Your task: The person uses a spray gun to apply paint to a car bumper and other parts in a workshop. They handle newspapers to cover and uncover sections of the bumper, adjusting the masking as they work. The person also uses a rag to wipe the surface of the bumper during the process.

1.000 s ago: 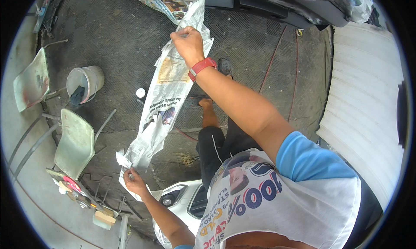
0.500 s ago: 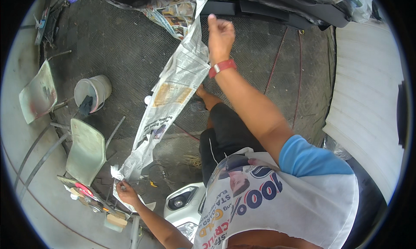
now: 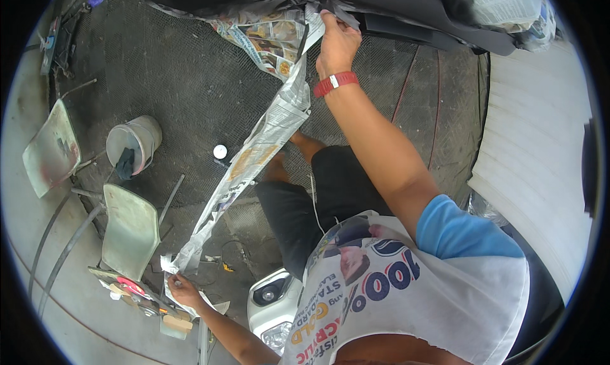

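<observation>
Head view: your left hand (image 3: 183, 290) has its fingers together, clamped on the lower end of a long, crumpled, black-and-white newspaper strip (image 3: 279, 120), which slants up to a smooth black panel (image 3: 413, 36). Your right hand (image 3: 341, 44) is at that panel, beside the strip's upper end; whether its fingers grip or press cannot be told. Being held low and met high probably lets the strip span straight above the dark textured floor (image 3: 184, 79). Leftward stand a whitish plastic bucket (image 3: 149, 135) and pale-green moulded chairs (image 3: 130, 231); rightward, a ridged white sheet (image 3: 530, 130).
</observation>
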{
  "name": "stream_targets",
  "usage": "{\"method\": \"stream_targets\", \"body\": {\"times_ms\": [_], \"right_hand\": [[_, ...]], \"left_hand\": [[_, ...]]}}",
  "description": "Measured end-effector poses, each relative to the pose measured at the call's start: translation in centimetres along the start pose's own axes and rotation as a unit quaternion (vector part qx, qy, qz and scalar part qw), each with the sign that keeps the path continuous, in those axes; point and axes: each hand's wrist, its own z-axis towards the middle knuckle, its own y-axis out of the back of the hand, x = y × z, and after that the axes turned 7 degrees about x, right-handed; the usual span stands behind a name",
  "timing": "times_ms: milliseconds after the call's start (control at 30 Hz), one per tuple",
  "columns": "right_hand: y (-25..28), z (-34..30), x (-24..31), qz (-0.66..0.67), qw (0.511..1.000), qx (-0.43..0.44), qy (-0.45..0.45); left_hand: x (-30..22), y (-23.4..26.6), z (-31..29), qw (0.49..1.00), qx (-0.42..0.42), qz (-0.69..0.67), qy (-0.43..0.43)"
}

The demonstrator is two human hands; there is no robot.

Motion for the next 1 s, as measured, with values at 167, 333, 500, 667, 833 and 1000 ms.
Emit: {"method": "stream_targets", "body": {"times_ms": [167,333,500,667,833,1000], "right_hand": [[1.2,-2.5,0.0,-0.076,0.995,0.051,0.029],[1.2,-2.5,-1.4,-0.250,0.927,0.055,0.275],[0.8,-4.6,-2.3,-0.326,0.879,0.099,0.333],[0.9,-5.5,-2.7,-0.415,0.829,0.135,0.351],[-0.4,-6.9,-4.0,-0.468,0.785,0.178,0.365],[-1.2,-8.1,-6.2,-0.512,0.734,0.218,0.390]], "left_hand": [[0.6,-0.5,2.8,0.998,-0.009,-0.060,-0.005],[-1.4,0.0,8.4,0.995,0.009,-0.100,0.019],[-2.0,-0.2,12.7,0.983,0.039,-0.181,0.004],[-4.2,-0.9,15.9,0.964,0.041,-0.256,-0.062],[-6.1,-1.5,18.6,0.955,0.117,-0.256,-0.096],[-10.8,-2.9,20.0,0.945,0.152,-0.253,-0.139]]}}
